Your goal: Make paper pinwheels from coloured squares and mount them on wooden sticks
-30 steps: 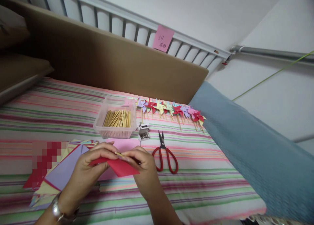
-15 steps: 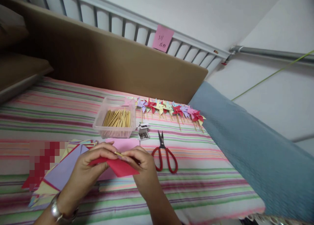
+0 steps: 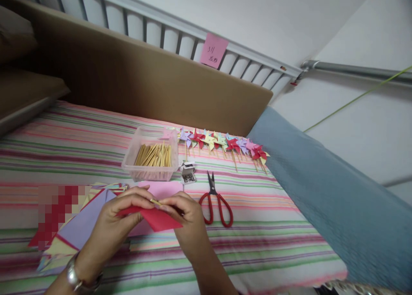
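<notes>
Between both hands is a piece of red paper [image 3: 161,221], bent and held above the cloth. My left hand [image 3: 124,211] grips its left part, the thumb beneath and the fingers over the top. Fingers of my right hand [image 3: 182,209] are closed at its upper right edge, around a short wooden stick [image 3: 156,202] whose end shows between the hands. How stick and paper meet is hidden by the fingers. Pink paper [image 3: 164,187] lies on the cloth under the hands. Right of my right hand lie red-handled scissors [image 3: 212,196], points away from me.
A clear plastic box [image 3: 128,162] holds many wooden sticks [image 3: 154,155]. Beside it is a small open box of metal pins [image 3: 188,174]. Paper pinwheels [image 3: 233,144] lie in a row along a cardboard panel [image 3: 161,80]. Coloured paper sheets [image 3: 86,224] are piled at left.
</notes>
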`<state>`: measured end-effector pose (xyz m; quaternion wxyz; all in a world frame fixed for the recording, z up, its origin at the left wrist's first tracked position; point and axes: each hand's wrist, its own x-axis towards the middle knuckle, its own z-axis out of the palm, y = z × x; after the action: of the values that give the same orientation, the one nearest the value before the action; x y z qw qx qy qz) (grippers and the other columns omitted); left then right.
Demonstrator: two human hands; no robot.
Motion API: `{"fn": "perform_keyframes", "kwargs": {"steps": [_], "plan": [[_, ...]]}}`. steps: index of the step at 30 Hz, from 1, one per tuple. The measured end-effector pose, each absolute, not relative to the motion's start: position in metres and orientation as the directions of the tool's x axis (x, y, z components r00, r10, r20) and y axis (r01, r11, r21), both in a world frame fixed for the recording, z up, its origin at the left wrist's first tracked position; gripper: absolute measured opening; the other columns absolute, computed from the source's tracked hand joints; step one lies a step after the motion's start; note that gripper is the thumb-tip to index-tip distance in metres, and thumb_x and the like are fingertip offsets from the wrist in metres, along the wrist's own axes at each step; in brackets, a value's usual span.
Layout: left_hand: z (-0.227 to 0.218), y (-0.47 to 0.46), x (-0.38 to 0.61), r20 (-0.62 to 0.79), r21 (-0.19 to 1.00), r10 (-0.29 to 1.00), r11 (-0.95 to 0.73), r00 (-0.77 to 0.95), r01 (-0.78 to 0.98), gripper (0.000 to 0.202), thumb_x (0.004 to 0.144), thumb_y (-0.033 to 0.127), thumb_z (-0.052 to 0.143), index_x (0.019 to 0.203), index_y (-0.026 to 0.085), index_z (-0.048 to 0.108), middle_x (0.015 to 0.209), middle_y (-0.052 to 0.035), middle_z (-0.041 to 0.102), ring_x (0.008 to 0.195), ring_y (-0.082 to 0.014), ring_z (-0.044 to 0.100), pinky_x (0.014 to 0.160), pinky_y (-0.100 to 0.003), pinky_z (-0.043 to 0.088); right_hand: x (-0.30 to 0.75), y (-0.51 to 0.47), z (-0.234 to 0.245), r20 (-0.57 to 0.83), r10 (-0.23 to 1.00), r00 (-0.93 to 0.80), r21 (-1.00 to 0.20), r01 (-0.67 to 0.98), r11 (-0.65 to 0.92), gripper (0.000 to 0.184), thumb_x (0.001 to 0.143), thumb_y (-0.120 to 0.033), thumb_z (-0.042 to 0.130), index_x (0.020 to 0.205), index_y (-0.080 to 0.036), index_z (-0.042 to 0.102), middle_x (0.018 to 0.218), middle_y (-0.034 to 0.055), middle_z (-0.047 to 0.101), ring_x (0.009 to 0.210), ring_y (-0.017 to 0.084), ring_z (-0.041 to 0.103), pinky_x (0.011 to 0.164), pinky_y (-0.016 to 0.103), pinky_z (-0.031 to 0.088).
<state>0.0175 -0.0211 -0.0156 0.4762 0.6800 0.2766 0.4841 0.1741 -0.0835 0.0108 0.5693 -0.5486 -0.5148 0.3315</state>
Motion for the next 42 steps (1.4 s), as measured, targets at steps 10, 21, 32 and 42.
{"fn": "perform_keyframes", "kwargs": {"steps": [10,21,32,42], "plan": [[-0.0155,-0.0219,0.0167,0.381,0.922,0.845,-0.377,0.375,-0.086,0.005,0.074,0.022,0.071,0.073,0.024,0.075,0.081,-0.0032,0.073,0.084,-0.0198,0.067,0.101,-0.04,0.043,0.1737,-0.0836,0.0113,0.235,0.939,0.251,-0.96,0.209,0.184,0.011,0.076,-0.017,0.07,0.076,-0.024,0.079,0.066,0.0003,0.065,0.065,0.014,0.059,0.06,0.024,0.044],[-0.0113,-0.0213,0.0186,0.381,0.921,0.853,-0.383,0.358,-0.07,0.004,0.072,0.023,0.072,0.069,0.024,0.074,0.076,-0.0032,0.074,0.083,-0.0218,0.068,0.103,-0.043,0.042,0.1727,-0.0841,0.0118,0.221,0.94,0.26,-0.961,0.224,0.164,0.014,0.073,-0.013,0.069,0.074,-0.024,0.079,0.064,0.0,0.062,0.063,0.014,0.059,0.058,0.023,0.046],[-0.0096,-0.0227,0.0177,0.348,0.936,0.87,-0.345,0.349,-0.072,0.005,0.07,0.025,0.074,0.065,0.025,0.073,0.071,-0.0001,0.073,0.071,-0.0193,0.068,0.106,-0.045,0.038,0.1669,-0.0843,0.0078,0.249,0.922,0.298,-0.961,0.197,0.195,0.024,0.069,-0.006,0.064,0.075,-0.024,0.078,0.063,-0.001,0.062,0.059,0.013,0.058,0.053,0.021,0.045],[-0.0137,-0.0232,0.0172,0.35,0.937,0.878,-0.335,0.327,-0.101,0.006,0.07,0.022,0.075,0.065,0.025,0.071,0.072,0.0008,0.073,0.072,-0.018,0.068,0.108,-0.045,0.036,0.1661,-0.0846,0.005,0.277,0.915,0.292,-0.953,0.207,0.223,0.031,0.067,-0.002,0.058,0.076,-0.024,0.078,0.065,-0.0006,0.064,0.062,0.013,0.059,0.056,0.021,0.046]]}}
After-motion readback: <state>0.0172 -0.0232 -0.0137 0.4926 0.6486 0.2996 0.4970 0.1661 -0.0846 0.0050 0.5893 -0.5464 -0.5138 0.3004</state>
